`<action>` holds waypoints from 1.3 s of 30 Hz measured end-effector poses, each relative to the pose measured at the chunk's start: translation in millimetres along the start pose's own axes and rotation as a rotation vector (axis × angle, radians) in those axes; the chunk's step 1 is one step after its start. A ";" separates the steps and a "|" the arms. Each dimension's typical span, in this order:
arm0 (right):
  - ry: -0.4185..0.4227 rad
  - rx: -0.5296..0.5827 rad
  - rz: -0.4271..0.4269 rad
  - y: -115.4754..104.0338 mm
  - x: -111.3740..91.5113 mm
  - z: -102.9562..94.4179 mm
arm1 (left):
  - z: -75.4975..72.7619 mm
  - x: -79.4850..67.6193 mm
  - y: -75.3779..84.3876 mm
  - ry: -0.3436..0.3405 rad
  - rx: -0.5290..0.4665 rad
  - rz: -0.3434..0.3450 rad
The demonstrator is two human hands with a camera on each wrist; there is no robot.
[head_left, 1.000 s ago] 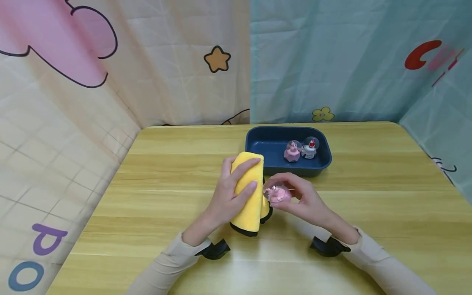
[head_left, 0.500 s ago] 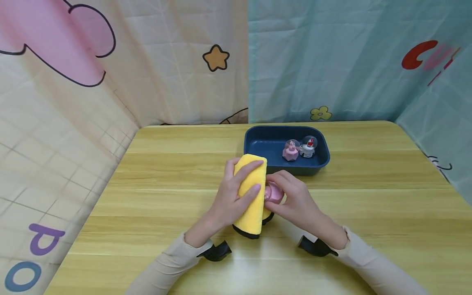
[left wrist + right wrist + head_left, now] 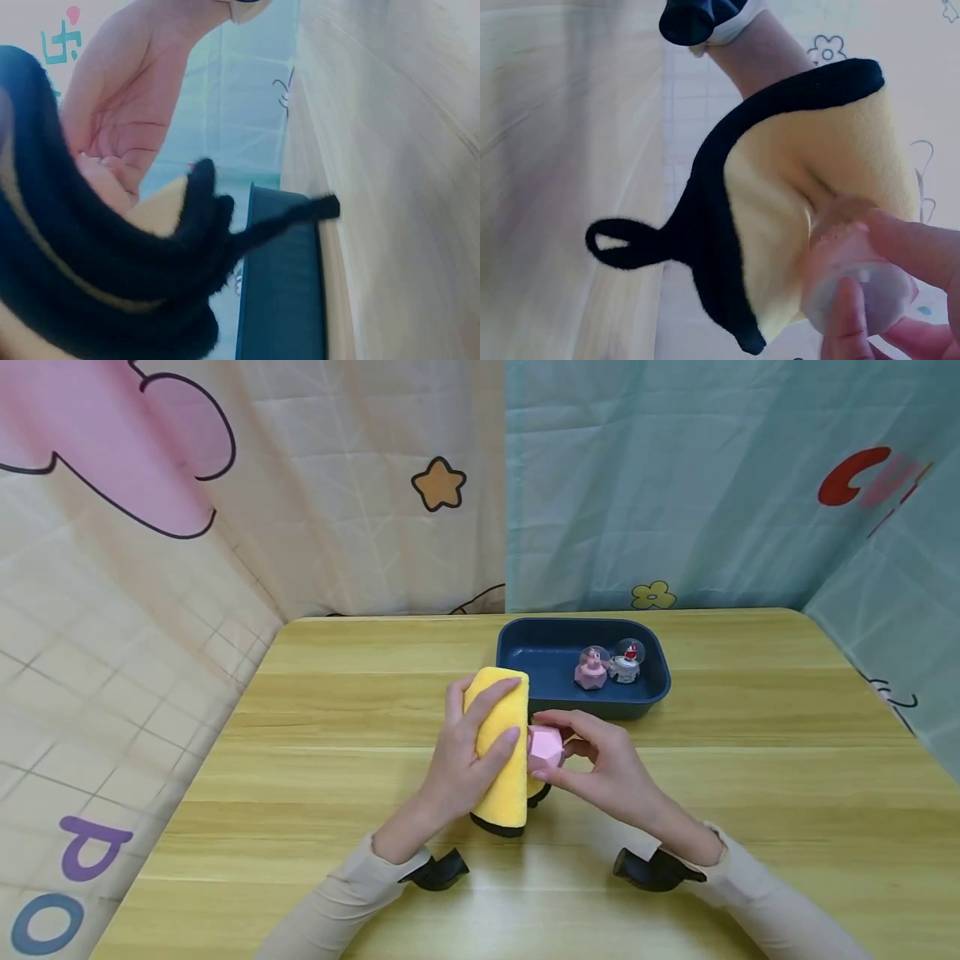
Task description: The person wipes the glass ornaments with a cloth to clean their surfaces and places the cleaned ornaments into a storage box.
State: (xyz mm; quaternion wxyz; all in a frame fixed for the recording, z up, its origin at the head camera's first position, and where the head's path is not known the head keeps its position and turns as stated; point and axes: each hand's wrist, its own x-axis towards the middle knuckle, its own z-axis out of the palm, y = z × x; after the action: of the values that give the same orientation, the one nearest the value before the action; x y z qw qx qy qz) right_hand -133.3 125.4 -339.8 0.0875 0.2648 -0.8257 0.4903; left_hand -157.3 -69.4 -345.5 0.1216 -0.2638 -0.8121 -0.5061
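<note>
My left hand (image 3: 467, 764) grips a folded yellow towel (image 3: 506, 793) with black edging, held over the table. In my right hand (image 3: 611, 764), fingers and thumb pinch a small snow globe by its pink faceted base (image 3: 545, 747). Its dome points left against the towel and is mostly hidden in the head view. The right wrist view shows the snow globe (image 3: 847, 259) touching the towel's yellow face (image 3: 780, 172), its pale underside turned to the camera. A black hanging loop (image 3: 622, 244) sticks out from the towel's edge.
Behind my hands on the wooden table (image 3: 337, 760) stands a dark blue tray (image 3: 536, 664). Inside, on its right side, are a pink-based snow globe (image 3: 591, 674) and a white-based snow globe (image 3: 626, 668), side by side. Printed curtains (image 3: 337, 510) surround the table.
The right hand has brought the snow globe left to the towel and turned it, so the dome faces the towel and the base faces outward. The left hand stays gripping the towel.
</note>
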 end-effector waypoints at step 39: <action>0.172 0.107 -0.403 9.4 0.3 7.5 | 2.6 0.8 -0.5 0.139 -0.076 0.256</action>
State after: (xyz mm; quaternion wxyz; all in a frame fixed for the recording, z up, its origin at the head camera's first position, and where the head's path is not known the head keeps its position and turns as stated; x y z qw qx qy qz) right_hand -137.6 122.4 -350.6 0.2397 0.3857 -0.7185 0.5268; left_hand -158.0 -67.0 -346.7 0.2313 -0.3340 -0.7417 -0.5338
